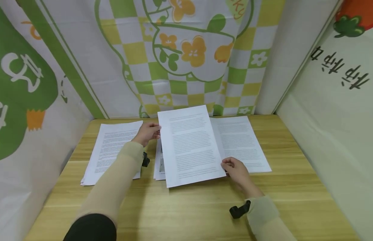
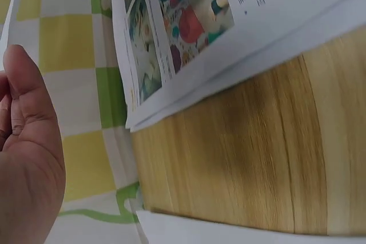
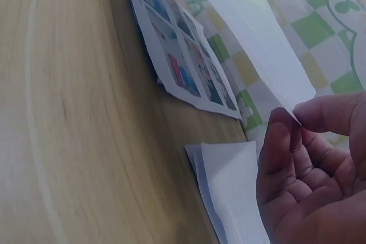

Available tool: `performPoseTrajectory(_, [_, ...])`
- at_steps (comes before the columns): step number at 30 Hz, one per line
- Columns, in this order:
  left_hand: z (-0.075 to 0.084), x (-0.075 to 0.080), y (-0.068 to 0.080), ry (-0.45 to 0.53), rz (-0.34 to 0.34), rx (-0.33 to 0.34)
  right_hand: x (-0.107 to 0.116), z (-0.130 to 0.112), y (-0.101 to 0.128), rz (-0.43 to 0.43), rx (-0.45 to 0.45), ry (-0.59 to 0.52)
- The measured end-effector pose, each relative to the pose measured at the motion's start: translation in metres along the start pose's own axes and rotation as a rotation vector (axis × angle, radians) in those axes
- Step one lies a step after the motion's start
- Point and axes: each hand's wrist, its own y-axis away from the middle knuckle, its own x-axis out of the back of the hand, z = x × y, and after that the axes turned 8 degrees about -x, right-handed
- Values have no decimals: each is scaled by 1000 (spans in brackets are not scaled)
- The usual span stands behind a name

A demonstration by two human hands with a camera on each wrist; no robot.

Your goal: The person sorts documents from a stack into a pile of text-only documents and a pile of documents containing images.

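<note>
Holding a printed sheet [image 1: 190,145] up off the wooden worktop [image 1: 189,207], I have both hands on it: my left hand [image 1: 148,133] grips its left edge near the top, fingers curled onto the paper, and my right hand [image 1: 237,170] pinches its lower right corner between thumb and fingertips, which the right wrist view shows clearly, the corner of the sheet caught at my fingertips [image 3: 297,124]. The sheet is tilted, its far end raised toward the back edge of the worktop, and it hangs over the middle stack [image 1: 158,164], whose top page carries coloured pictures; that stack lies flat near the centre of the worktop and peeks out under the sheet's left side. From the left wrist view I see only the heel and thumb of my left hand [image 2: 28,158], so the hold itself is plain only from the head camera. A second stack of text pages [image 1: 111,150] lies toward the left edge of the worktop, just beside my left forearm, and a third stack [image 1: 243,142] lies to the right of the raised sheet, partly covered by it. A patterned green and yellow cloth [image 1: 186,57] hangs along the back edge.
</note>
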Motion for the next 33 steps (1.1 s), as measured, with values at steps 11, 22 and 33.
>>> performPoseTrajectory(11, [6,-41,-11,57,-26,-29,26,15,1,38,-35,-33])
performPoseTrajectory(22, [5,-63,-16,127,-29,-14,25,40,-2,21,-83,-134])
performPoseTrajectory(33, [3,-86,-18,133,-71,16,55,49,3,102,-53,-114])
